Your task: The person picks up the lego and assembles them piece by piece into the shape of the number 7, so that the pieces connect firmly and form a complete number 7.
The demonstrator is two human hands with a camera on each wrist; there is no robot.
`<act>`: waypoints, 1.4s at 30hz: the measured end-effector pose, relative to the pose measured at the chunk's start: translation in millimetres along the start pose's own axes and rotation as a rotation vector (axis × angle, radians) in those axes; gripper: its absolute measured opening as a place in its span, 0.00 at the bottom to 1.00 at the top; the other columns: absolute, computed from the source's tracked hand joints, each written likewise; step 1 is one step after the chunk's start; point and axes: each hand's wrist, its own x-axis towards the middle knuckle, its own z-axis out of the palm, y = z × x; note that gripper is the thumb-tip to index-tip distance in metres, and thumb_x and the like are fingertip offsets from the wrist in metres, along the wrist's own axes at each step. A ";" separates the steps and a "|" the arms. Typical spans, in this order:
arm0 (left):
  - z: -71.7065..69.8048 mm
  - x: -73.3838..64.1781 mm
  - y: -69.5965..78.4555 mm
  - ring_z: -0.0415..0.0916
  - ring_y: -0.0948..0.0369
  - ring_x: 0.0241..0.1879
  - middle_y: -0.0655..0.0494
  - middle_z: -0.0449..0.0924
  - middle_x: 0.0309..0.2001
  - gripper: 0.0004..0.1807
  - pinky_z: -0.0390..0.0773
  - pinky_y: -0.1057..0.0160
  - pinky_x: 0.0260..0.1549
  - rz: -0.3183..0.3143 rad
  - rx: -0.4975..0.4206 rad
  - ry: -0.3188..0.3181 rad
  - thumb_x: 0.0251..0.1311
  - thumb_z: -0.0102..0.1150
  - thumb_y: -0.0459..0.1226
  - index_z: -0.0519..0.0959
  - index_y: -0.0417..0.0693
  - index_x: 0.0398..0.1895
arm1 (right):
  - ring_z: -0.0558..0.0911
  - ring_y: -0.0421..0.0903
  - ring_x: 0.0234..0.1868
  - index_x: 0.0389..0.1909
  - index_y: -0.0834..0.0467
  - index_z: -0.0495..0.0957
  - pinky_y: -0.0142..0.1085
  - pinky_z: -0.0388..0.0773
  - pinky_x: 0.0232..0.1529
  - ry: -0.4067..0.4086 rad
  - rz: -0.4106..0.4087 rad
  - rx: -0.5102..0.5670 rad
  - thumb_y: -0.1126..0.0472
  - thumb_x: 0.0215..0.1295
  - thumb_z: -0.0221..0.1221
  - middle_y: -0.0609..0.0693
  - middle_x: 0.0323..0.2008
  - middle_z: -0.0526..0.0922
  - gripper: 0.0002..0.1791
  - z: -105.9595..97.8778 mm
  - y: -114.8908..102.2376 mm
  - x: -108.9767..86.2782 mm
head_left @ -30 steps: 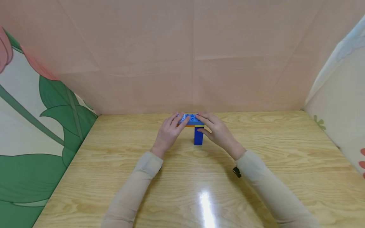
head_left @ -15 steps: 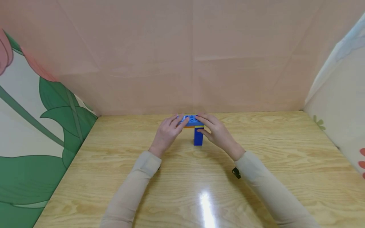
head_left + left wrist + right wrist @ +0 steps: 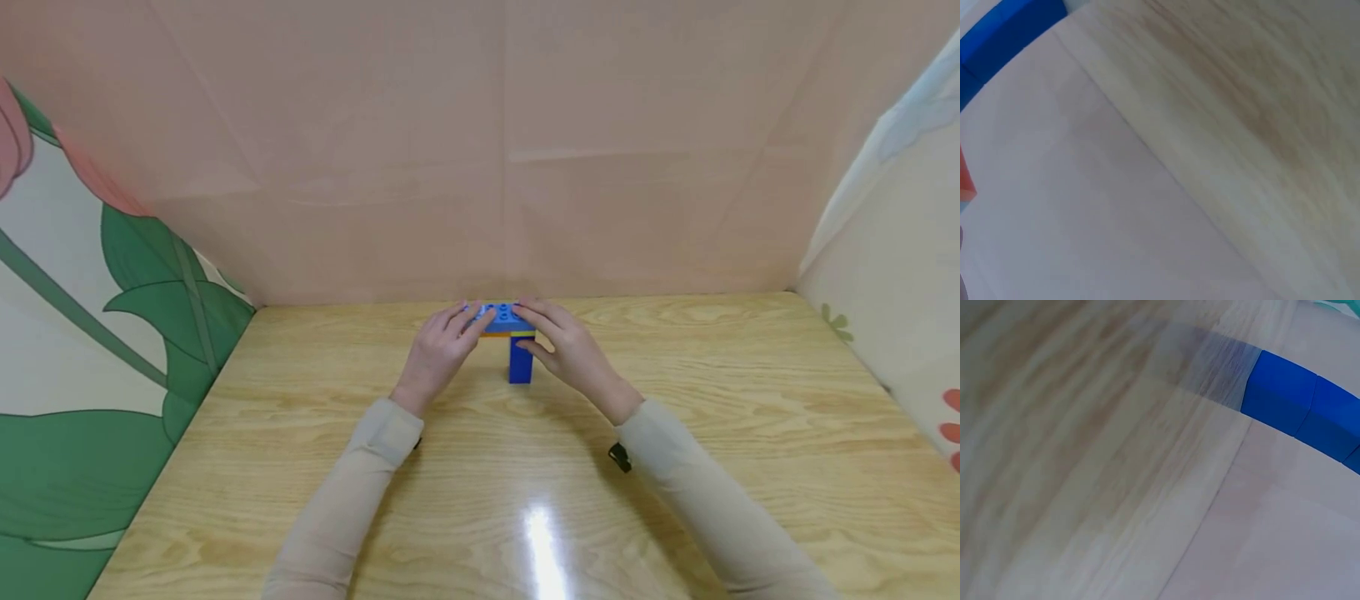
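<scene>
A small bridge-like build of toy building bricks stands on the table, its top a studded blue brick. Beneath it run thin orange and yellow layers, and a dark blue pillar carries the right end. My left hand holds the left end, fingers over the studs; it hides whatever supports that side. At the right end my right hand grips with fingers on top and thumb against the pillar's upper part. Stacked blue bricks appear in the right wrist view; the left wrist view shows blue bricks and an orange edge.
The wood-grain table runs back to a pinkish cloth wall. A panel with green leaves borders the left side, and a pale panel the right. A small black object shows under the right cuff.
Both hands stay on the brick build, nearly unmoved. The whole head view shifts very slightly.
</scene>
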 end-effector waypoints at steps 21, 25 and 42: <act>-2.4 -7.8 6.9 0.71 0.45 0.60 0.39 0.69 0.62 0.34 0.75 0.49 0.58 -0.622 -0.714 -0.214 0.57 0.66 0.38 0.65 0.42 0.66 | 0.78 0.59 0.55 0.61 0.64 0.70 0.48 0.81 0.51 -0.049 0.177 0.156 0.73 0.55 0.65 0.64 0.61 0.70 0.31 3.2 -4.5 -5.2; -1.3 -11.5 6.8 0.73 0.48 0.58 0.41 0.72 0.60 0.31 0.78 0.51 0.55 -0.837 -0.998 -0.215 0.61 0.61 0.38 0.64 0.43 0.67 | 0.75 0.62 0.58 0.64 0.66 0.67 0.49 0.80 0.51 -0.055 0.243 0.247 0.76 0.58 0.61 0.66 0.63 0.68 0.31 3.0 -4.9 -8.1; 0.6 -14.6 4.6 0.72 0.47 0.61 0.38 0.73 0.60 0.27 0.77 0.54 0.58 -0.836 -1.180 -0.151 0.61 0.58 0.28 0.68 0.36 0.64 | 0.69 0.63 0.66 0.70 0.64 0.60 0.49 0.71 0.63 -0.119 0.845 0.726 0.68 0.69 0.53 0.65 0.67 0.65 0.29 -4.2 -0.4 -7.3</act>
